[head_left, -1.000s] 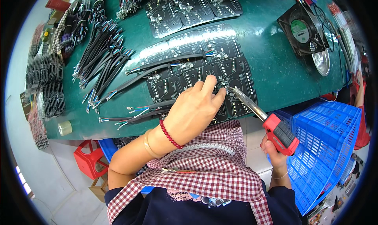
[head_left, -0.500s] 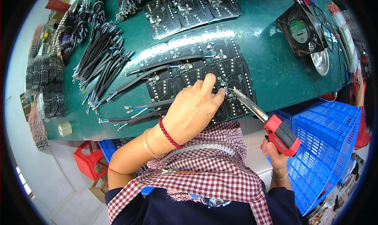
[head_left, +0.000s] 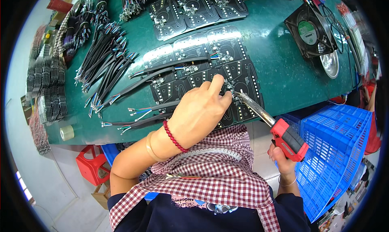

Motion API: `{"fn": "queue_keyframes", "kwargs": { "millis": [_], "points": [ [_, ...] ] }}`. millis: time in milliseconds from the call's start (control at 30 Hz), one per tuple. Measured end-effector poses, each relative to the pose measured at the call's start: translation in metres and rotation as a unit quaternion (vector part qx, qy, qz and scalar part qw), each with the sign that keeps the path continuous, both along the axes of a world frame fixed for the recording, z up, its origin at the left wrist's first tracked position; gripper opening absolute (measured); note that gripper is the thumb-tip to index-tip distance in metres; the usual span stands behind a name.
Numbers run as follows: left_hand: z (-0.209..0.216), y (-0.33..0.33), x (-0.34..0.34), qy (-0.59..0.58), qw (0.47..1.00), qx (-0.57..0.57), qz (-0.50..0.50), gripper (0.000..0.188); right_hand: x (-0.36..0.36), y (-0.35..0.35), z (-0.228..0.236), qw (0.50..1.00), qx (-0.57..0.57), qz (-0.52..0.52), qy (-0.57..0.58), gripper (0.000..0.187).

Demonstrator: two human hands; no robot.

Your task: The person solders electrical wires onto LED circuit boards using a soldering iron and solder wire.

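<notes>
Over the middle of the green worktop's [head_left: 283, 78] near edge, the person's left hand [head_left: 198, 112] is laid low on a panel of black circuit boards [head_left: 248, 76]. Its index finger and thumb are near to each other, but what is between them is hidden, so one cannot tell if they pinch something. The right hand [head_left: 282, 157], beyond the near edge, is closed around the handle of a soldering iron [head_left: 279, 128], whose tip points at the boards just beside the left thumb. Whether the tip touches a board cannot be told.

Two black-sleeved cables [head_left: 166, 106] run under the left hand, with their loose ends toward the worktop's left edge; two more sleeved cables [head_left: 158, 66] lie across the boards farther in. A bundle of cables [head_left: 103, 55] is toward the far left corner, and a fan [head_left: 310, 31] stands toward the far right corner.

The main danger seems to be a burn: if the iron slips, its tip could reach the thumb. An unsteady tip could also join neighbouring contacts with solder. The left forearm, if it brushes the cables, may pull them out of place, and the hot barrel could damage small parts beneath it.
</notes>
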State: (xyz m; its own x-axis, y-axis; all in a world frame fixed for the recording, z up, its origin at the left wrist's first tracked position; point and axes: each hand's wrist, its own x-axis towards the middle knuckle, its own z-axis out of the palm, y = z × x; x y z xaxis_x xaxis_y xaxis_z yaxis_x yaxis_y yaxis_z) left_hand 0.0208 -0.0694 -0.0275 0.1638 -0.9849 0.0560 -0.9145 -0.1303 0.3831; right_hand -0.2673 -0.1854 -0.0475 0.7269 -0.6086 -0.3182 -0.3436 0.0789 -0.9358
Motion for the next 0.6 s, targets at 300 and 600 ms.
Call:
{"fn": "queue_keyframes", "kwargs": {
  "millis": [300, 600],
  "points": [
    [0.0013, 0.0007, -0.0014, -0.005, 1.000, 0.017, 0.002, 0.032, 0.0045, 0.0006, 0.0010, 1.000, 0.013, -0.008, -0.013, 0.020],
    [0.0000, 0.0012, -0.0028, -0.005, 1.000, 0.015, 0.003, 0.032, 0.0083, 0.0033, 0.0072, 0.999, 0.029, -0.013, -0.003, 0.010]
  ]
}}
